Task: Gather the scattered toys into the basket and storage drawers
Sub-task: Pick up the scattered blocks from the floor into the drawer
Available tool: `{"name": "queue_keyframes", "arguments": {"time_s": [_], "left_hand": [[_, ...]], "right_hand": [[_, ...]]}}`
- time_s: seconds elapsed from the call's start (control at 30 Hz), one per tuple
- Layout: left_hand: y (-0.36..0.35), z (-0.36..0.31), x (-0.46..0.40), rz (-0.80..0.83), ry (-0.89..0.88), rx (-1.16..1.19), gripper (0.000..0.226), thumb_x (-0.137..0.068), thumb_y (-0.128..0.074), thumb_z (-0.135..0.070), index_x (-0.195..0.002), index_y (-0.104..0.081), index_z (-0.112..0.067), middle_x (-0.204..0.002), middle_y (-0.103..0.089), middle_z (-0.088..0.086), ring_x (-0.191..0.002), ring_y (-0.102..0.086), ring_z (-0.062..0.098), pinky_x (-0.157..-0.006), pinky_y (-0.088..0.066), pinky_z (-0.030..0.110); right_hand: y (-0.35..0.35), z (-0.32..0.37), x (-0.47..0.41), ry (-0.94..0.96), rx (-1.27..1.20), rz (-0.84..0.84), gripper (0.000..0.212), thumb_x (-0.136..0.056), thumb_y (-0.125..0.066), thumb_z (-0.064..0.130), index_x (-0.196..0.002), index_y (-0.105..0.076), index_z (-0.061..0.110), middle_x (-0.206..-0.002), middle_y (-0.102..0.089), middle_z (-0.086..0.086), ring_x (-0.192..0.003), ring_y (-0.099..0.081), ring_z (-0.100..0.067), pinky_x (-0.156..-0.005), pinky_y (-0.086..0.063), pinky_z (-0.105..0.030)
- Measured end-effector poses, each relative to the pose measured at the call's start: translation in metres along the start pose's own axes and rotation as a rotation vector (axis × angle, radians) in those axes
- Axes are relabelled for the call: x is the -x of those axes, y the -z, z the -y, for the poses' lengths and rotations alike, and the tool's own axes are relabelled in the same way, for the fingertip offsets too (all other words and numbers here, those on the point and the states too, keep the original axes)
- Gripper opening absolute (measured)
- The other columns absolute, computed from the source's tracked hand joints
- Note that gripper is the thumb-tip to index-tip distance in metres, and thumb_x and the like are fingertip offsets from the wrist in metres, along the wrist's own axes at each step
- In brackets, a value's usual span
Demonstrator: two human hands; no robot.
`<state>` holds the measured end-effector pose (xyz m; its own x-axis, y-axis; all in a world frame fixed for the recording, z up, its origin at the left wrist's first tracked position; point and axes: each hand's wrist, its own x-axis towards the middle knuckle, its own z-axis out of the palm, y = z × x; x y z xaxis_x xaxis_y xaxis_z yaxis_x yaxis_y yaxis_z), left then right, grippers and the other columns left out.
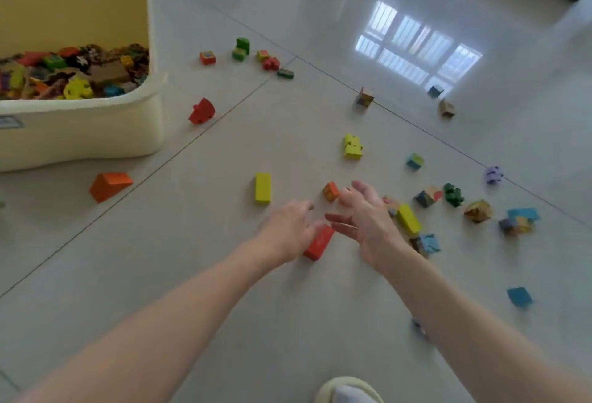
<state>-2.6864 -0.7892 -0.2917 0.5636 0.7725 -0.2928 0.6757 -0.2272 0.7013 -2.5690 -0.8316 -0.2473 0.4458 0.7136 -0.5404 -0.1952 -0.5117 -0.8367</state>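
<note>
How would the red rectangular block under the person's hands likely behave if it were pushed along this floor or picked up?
The red block looks rigid, with flat faces, so it would probably slide, not roll. The glossy floor mirrors a window, so a push may send it skidding. It seems small beside the left hand, so likely light enough to lift with one hand.

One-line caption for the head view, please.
Left hand on a red block, right hand open beside it; cream bin behind.

Both bare arms are being stretched forward; the left hand (288,229) is being held palm-down, the right hand (365,217) spread.
</note>
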Motion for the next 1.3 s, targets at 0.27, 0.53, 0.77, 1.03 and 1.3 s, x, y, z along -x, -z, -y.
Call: {"name": "queue_keyframes", "arguments": {"time_s": [0.27, 0.53, 0.77, 1.03, 1.3], "left_hand": [[-0.060, -0.007, -0.014, 0.006, 0.127, -0.226, 0.069, -0.084, -0.063, -0.035, -0.138, -0.029, -0.011, -0.132, -0.032, 0.012, -0.125, -0.038, 0.030, -0.103, -0.035, 0.036], [-0.029, 0.002, -0.015, -0.306, 0.328, 0.689, 0.031, -0.085, -0.056, -0.010, -0.115, -0.054, -0.014, -0.100, -0.057, 0.006, -0.077, -0.065, 0.011, -0.063, -0.054, 0.022], [0.040, 0.044, 0.024, -0.594, 0.480, 1.150, 0.011, -0.087, -0.050, -0.003, -0.088, -0.054, -0.013, -0.086, -0.049, 0.013, -0.066, -0.054, 0.020, -0.054, -0.056, 0.029], [0.060, 0.077, 0.068, -0.751, 0.577, 1.245, 0.012, -0.088, -0.052, -0.001, -0.086, -0.052, -0.013, -0.088, -0.047, 0.010, -0.069, -0.053, 0.017, -0.066, -0.057, 0.034], [0.044, 0.052, 0.035, -0.659, 0.556, 1.291, 0.016, -0.085, -0.045, 0.005, -0.089, -0.049, -0.010, -0.080, -0.049, 0.008, -0.068, -0.056, 0.021, -0.062, -0.055, 0.035]], "right_hand": [[0.037, -0.001, -0.018, 0.058, 0.112, -0.044, 0.043, -0.096, -0.049, 0.019, -0.137, -0.035, 0.018, -0.100, -0.055, 0.002, -0.076, -0.062, -0.020, -0.073, -0.051, -0.031], [0.025, -0.009, -0.039, 0.116, 0.269, 0.044, 0.031, -0.095, -0.049, 0.015, -0.126, -0.049, 0.013, -0.096, -0.058, 0.001, -0.075, -0.061, -0.013, -0.075, -0.049, -0.025], [-0.072, -0.009, -0.059, 0.329, 0.802, 0.292, 0.045, -0.093, -0.051, 0.030, -0.136, -0.042, 0.023, -0.124, -0.048, -0.007, -0.114, -0.052, -0.023, -0.094, -0.039, -0.029], [-0.122, -0.024, -0.090, 0.337, 1.244, 0.223, 0.057, -0.085, -0.058, 0.047, -0.135, -0.037, 0.029, -0.130, -0.033, -0.011, -0.118, -0.046, -0.035, -0.093, -0.041, -0.043], [-0.086, -0.024, -0.083, 0.259, 0.748, 0.268, 0.026, -0.083, -0.055, 0.019, -0.109, -0.053, 0.018, -0.100, -0.053, -0.007, -0.091, -0.053, -0.025, -0.085, -0.048, -0.037]]}}
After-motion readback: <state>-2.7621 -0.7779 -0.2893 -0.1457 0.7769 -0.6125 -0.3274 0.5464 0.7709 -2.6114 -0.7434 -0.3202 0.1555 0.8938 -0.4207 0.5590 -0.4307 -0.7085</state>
